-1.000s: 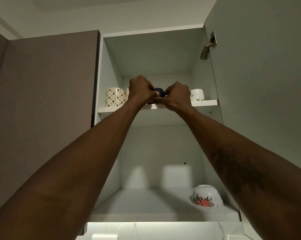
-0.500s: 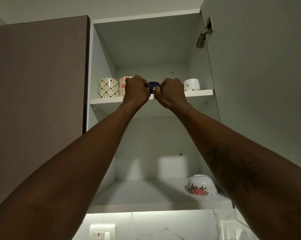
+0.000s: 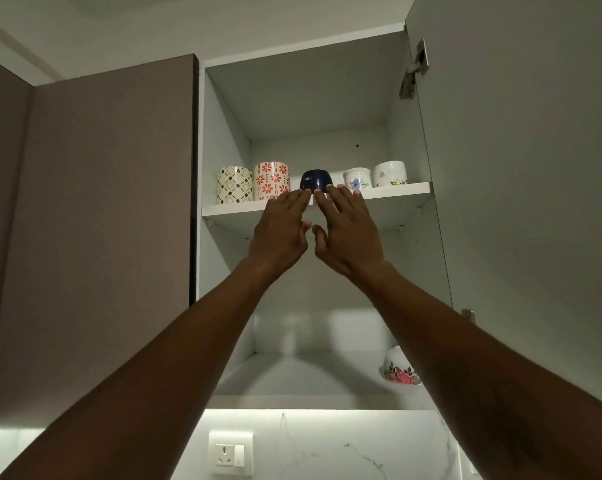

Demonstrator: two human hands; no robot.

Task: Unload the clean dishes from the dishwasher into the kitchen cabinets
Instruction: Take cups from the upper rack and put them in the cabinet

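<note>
A dark blue cup [image 3: 315,180] stands upside down on the upper shelf [image 3: 393,192] of the open wall cabinet. My left hand [image 3: 283,230] and my right hand [image 3: 345,230] are raised just below and in front of it, fingers spread, fingertips near the shelf edge, holding nothing. To the cup's left stand a brown-patterned mug [image 3: 234,185] and a red-flowered mug [image 3: 271,181]. To its right stand a white cup with a blue flower [image 3: 357,181] and a second white cup [image 3: 390,173].
A floral bowl [image 3: 400,368] lies upside down at the right of the lower shelf [image 3: 310,379]. The cabinet door [image 3: 521,168] hangs open on the right. A closed brown door [image 3: 95,220] is to the left. A wall socket [image 3: 230,453] sits below the cabinet.
Both hands let go of the blue cup, opened and drew back below the shelf edge. The cup now stands alone on the shelf, and the two white cups on the right show.
</note>
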